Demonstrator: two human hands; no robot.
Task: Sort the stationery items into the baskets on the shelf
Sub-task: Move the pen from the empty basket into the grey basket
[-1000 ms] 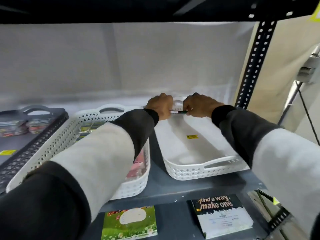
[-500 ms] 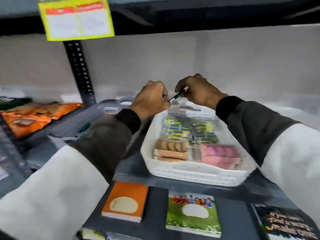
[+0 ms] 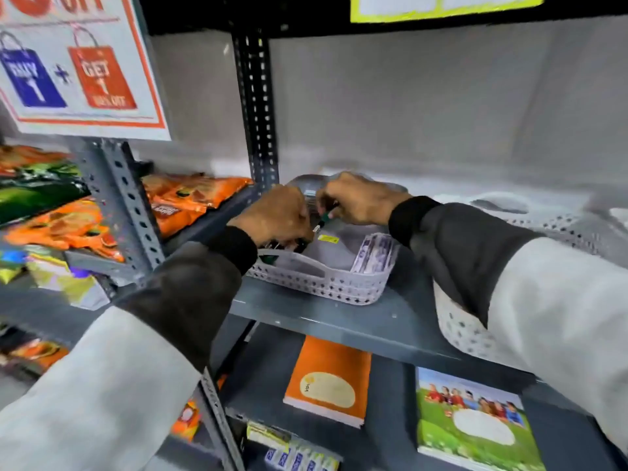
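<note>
A grey perforated basket [image 3: 343,287] sits on the grey shelf [image 3: 326,317]. Both my hands hover over its far left part. My right hand [image 3: 356,198] pinches the upper end of a thin green pen [image 3: 324,219], which slants down to the left. My left hand [image 3: 275,215] is curled at the pen's lower tip, with dark pens under its fingers at the basket's left edge. A pack of purple-printed items [image 3: 373,253] lies in the basket's right side. A yellow sticker [image 3: 328,238] marks the basket floor.
A white perforated basket [image 3: 465,329] stands to the right, partly behind my right sleeve. A black slotted upright [image 3: 256,107] rises behind the hands. Orange snack bags [image 3: 183,198] fill the left shelf bay. An orange notebook [image 3: 328,380] and a green notebook [image 3: 475,423] lie on the lower shelf.
My view and both hands have swung left along the shelf, from the white baskets to the grey basket. The green pen stays held between my hands and now points down into it.
</note>
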